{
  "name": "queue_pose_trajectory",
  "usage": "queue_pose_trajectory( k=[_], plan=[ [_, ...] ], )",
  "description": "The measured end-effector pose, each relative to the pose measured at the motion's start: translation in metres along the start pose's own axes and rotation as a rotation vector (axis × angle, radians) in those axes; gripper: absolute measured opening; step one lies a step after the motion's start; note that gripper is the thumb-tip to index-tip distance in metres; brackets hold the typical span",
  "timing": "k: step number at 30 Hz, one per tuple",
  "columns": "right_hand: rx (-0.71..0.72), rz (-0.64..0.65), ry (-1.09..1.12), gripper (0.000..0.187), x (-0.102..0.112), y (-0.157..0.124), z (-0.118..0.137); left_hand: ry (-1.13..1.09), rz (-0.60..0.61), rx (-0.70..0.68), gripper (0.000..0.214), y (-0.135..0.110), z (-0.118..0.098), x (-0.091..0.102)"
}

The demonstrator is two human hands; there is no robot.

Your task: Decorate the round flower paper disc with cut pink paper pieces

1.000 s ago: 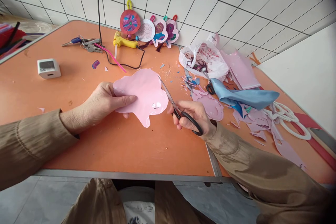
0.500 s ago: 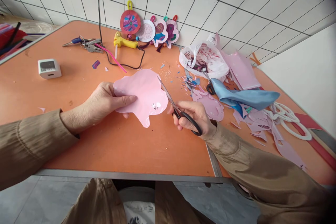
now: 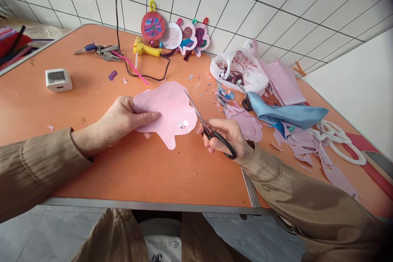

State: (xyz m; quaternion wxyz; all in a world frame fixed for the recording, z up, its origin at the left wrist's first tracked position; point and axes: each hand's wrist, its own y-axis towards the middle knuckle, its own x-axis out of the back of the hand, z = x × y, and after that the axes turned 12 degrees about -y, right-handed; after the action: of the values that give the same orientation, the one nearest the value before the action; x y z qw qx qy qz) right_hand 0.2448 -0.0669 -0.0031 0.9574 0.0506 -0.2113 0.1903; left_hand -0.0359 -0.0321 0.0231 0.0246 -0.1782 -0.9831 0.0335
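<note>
Between the thumb and fingers of my left hand is a pink paper cutout with a wavy outline and a tab at its lower edge. A small dark and white print shows near its lower right. My right hand grips black-handled scissors, fingers around the handles. Their blades point up and left along the right edge of the cutout, and the tip lies near its upper right. Both hands are held just above the orange table.
A yellow glue gun, keys and a white charger lie behind. Finished ornaments lean on the tiled wall. Right are a plastic bag, blue ribbon, pink scraps and white cord.
Hardly anything differs. The whole view has shifted very slightly; both hands, the paper cutout and the scissors keep the same positions relative to each other.
</note>
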Motion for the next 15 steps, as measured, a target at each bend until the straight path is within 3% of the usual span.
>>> queue_pose_trajectory(
  k=[15],
  plan=[
    [-0.005,-0.01,-0.003,0.059,-0.0008,0.0006,0.0007,0.001,0.002,0.001,0.03,0.0006,-0.0004,-0.0004]
  ],
)
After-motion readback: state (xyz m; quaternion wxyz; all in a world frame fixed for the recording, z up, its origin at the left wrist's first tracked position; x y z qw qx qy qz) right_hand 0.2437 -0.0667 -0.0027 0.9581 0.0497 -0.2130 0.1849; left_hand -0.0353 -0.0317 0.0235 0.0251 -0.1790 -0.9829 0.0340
